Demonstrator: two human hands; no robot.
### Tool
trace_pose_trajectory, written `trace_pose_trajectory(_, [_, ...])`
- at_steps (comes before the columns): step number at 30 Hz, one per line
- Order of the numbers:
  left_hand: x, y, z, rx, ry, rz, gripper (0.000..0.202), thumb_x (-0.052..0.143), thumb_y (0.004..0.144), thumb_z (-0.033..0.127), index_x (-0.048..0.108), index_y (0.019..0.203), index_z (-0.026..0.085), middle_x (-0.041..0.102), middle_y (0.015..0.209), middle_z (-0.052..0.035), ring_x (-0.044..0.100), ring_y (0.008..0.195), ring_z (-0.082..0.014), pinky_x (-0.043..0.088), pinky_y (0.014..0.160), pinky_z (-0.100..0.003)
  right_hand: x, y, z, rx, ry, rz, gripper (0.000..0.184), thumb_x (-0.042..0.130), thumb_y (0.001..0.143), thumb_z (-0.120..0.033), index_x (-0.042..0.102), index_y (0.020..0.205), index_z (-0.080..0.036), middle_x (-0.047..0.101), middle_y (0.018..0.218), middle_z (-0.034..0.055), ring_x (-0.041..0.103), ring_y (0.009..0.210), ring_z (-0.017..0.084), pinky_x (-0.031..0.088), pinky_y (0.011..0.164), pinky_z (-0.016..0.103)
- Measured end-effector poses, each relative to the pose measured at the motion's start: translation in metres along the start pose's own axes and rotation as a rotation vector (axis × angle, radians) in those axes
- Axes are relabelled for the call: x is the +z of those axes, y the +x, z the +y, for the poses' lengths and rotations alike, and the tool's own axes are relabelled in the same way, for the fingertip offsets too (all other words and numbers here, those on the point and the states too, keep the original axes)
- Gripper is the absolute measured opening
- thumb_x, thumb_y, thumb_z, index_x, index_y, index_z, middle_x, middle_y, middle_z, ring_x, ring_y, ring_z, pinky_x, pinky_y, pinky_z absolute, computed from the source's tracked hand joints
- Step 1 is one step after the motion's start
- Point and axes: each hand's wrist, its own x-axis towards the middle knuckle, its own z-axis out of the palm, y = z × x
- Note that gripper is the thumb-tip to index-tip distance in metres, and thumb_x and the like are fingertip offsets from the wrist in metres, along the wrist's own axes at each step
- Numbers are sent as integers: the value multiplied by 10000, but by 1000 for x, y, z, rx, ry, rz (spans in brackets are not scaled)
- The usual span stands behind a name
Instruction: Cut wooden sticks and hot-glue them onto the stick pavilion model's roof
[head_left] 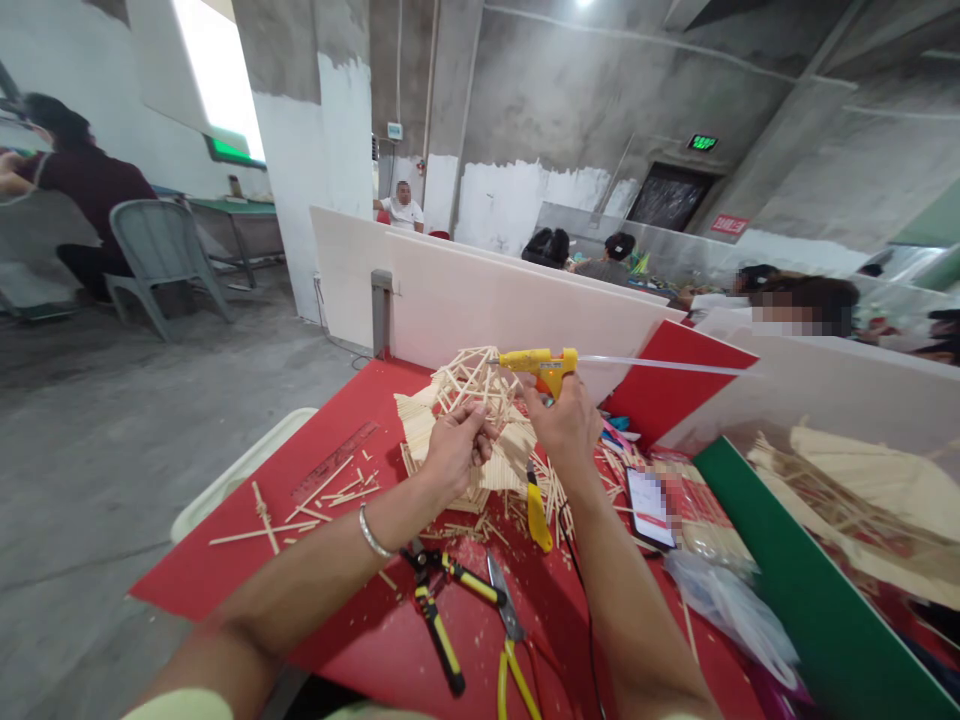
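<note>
My right hand is wrapped round the handle of a yellow hot glue gun. A long clear glue stick sticks out of its back, and its nozzle points left, at the upper part of a wooden stick model. This model has an open lattice top over slatted, roof-like panels. My left hand is closed in a pinch at the model's near side, its fingertips against the lattice; the exact stick they grip is partly hidden. A silver bracelet circles my left wrist.
Loose sticks and a clear ruler lie on the red table. Nearer are a yellow utility knife, black-yellow pliers and yellow-handled pliers. A phone and plastic bag lie right; white boards stand behind.
</note>
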Motion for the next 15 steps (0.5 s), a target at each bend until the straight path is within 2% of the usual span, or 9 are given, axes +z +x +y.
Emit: trace_pose_trajectory(15, [0,-1,2,7,17,1,304,735,794,403,587,889,155,647,624,11,501,356,-58,256,297,-153,4,0,2,-16,-2,21,536,444,924,-607,552,1195,-158,688,1020,111,648,875,248,366,692,322])
